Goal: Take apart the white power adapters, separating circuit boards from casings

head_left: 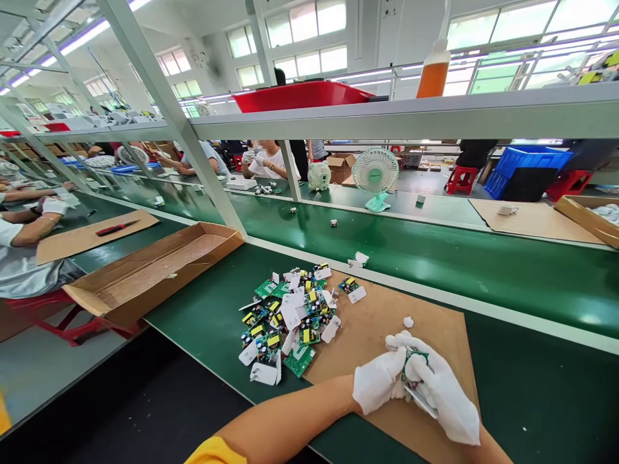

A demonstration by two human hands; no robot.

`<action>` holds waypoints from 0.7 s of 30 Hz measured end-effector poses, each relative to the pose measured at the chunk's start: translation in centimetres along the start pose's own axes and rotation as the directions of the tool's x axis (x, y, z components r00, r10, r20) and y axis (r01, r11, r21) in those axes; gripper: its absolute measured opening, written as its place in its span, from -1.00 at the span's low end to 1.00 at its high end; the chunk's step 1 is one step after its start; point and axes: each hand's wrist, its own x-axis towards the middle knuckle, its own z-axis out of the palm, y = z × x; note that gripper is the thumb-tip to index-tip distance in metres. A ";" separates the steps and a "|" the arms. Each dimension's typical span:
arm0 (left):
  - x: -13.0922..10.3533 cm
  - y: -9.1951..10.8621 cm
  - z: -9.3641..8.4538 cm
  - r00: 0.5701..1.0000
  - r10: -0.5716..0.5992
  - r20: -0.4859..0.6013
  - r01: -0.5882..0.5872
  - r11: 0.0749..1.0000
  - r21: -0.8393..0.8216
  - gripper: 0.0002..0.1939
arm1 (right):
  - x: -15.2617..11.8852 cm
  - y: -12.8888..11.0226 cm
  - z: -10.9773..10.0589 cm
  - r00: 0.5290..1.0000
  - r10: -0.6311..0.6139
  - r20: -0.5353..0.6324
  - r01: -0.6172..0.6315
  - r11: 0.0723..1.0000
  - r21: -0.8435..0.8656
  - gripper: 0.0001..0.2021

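Both of my hands wear white gloves and meet above the brown cardboard sheet (382,328). My right hand (447,390) is closed around a small green circuit board (405,372), its thumb lying over the board. A white plastic plate (422,401) sticks out below that thumb. From the other side my left hand (380,383) pinches the board's edge; its fingertips are partly hidden. Just beyond the hands lies a small round white piece (409,321). To the left is a heap of circuit boards (309,334) with yellow and black components and white plastic plates.
An open cardboard tray (159,267) stands left of the heap. Behind the bench runs a green conveyor belt (435,258) with a few boards on it. A shelf (387,122) crosses overhead, bearing a red bin (300,96). Beyond are a mint fan (376,173) and several co-workers.
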 end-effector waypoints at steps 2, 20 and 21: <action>0.0 -0.1 0.0 1.000 0.005 -0.019 -0.006 0.999 -0.038 -0.46 | -0.1 -0.1 0.2 0.993 0.093 -0.075 -0.092 0.996 0.021 -0.58; 0.1 0.4 -1.0 0.995 -0.098 -0.003 0.097 0.991 -0.094 -0.44 | -0.6 -1.9 0.5 0.997 0.032 -0.071 -0.043 0.986 -0.160 -0.53; 0.0 0.5 -0.9 0.996 -0.083 -0.021 0.082 0.994 -0.073 -0.44 | -0.6 -1.9 0.6 0.996 0.018 -0.082 -0.032 0.986 -0.165 -0.53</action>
